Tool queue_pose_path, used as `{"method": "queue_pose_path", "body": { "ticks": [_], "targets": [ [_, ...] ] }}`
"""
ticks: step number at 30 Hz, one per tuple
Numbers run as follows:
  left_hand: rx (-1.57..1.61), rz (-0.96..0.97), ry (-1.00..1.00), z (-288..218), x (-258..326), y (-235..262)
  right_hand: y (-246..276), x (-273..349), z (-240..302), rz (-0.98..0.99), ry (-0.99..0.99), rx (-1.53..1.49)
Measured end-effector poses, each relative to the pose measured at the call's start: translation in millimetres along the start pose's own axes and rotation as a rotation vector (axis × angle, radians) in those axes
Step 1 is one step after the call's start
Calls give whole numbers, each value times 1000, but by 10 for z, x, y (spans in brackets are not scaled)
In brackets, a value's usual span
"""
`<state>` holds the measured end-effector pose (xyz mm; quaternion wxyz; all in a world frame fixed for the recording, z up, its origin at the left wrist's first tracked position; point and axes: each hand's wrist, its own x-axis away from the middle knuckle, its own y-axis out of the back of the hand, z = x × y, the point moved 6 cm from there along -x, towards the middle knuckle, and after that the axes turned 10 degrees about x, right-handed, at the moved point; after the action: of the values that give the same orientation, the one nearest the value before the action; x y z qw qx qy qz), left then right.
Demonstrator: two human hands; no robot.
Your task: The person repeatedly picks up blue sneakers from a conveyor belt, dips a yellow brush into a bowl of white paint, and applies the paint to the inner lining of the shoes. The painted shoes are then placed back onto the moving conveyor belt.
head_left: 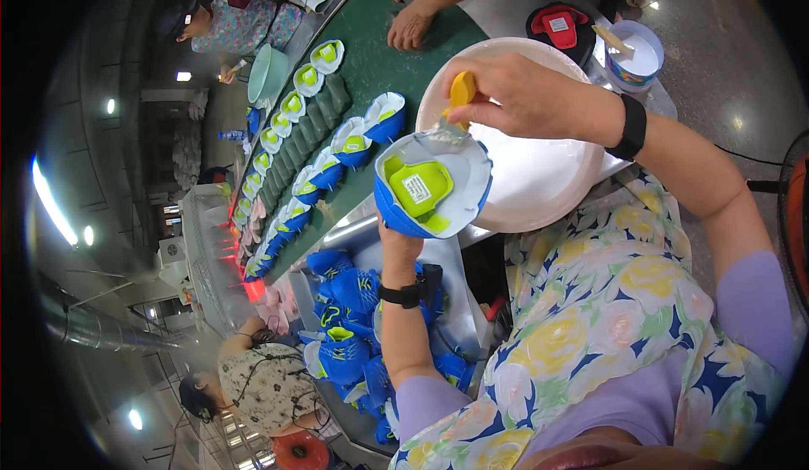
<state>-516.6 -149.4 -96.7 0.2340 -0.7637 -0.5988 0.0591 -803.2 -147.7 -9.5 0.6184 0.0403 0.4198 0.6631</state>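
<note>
My left hand (398, 241), mostly hidden behind it, grips a blue shoe upper (462, 188) with a white underside and a lime-green insert bearing a label. In my right hand (522, 99) is a yellow-handled brush (462, 89), pinched by the handle. Its bristle end touches the upper's white edge, where some whitish paste shows. Right behind the upper stands a large pale basin (552, 215) holding white material, with my right hand above it.
A green conveyor belt (371, 65) carries rows of shoe uppers (350, 143). Blue uppers (345, 356) lie piled beside my left forearm. A bucket (636, 53) with a brush stands beyond the basin. Another person's hands (411, 27) rest over the belt; more people work along it.
</note>
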Motion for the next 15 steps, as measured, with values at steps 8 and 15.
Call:
{"method": "queue_pose_path", "body": {
  "ticks": [8,15],
  "targets": [
    [-560,-91,-535,167,37,105,-87,219,-227,-182,-297,-162],
    [-493,-132,-841,14,77,-66,-383,420,-290,-80,-572,-473]
  ]
}}
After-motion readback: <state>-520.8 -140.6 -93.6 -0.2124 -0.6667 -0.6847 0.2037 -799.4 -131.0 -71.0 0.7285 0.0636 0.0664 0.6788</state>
